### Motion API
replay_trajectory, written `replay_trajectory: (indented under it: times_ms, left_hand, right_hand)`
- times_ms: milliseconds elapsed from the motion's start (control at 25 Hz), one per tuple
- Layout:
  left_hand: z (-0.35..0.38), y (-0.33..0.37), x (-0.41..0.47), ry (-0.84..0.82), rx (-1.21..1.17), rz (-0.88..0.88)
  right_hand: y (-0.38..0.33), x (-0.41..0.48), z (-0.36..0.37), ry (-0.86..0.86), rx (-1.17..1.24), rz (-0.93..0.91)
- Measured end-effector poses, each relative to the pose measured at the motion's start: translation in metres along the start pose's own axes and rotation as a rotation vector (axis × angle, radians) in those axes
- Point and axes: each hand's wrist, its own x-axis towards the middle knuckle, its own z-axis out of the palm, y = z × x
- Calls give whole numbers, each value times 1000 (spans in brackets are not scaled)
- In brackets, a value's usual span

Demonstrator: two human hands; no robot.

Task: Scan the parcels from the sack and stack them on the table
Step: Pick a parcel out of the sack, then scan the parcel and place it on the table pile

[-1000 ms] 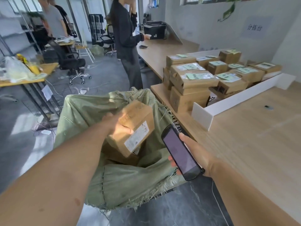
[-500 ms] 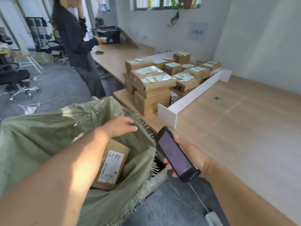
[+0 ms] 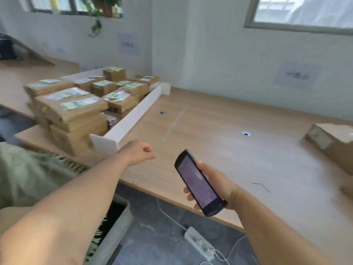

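Note:
My right hand (image 3: 214,182) grips a black handheld scanner (image 3: 198,183), screen up, over the front edge of the wooden table (image 3: 219,142). My left hand (image 3: 140,153) reaches out over the table with its fingers curled in and nothing in it. The green woven sack (image 3: 28,173) lies at lower left, mostly under my left arm; no parcel shows inside it. A stack of brown cardboard parcels (image 3: 76,111) with green and white labels stands at the left, behind a white divider (image 3: 131,115). Another brown parcel (image 3: 332,136) lies at the table's right edge.
A white power strip (image 3: 200,243) with cables lies on the dark floor below the table edge. Two small round holes (image 3: 246,133) mark the tabletop. A grey bin rim (image 3: 118,226) sits beside the sack. Walls and windows close the far side.
The parcel that was in my left hand dropped back into the sack, and that hand swung out over the table. My view turned right, away from the sack and the standing person.

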Motion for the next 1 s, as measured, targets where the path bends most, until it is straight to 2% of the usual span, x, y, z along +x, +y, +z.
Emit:
replay_trajectory:
  times_ms: [280,640,840,1000]
  left_hand:
    - [88,183,34,-149,18,273]
    - [233,432,20,-358,54,588]
    - [294,515,8,-438,117,697]
    - [325,561,20,-417,206,786]
  right_hand:
    - [47,-95,-140,257,160,-71]
    - [128,-236,-303,570,344,-68]
    - [159,-286,-359,655,448,-89]
    - [171,-295,-389,700,524,-104]
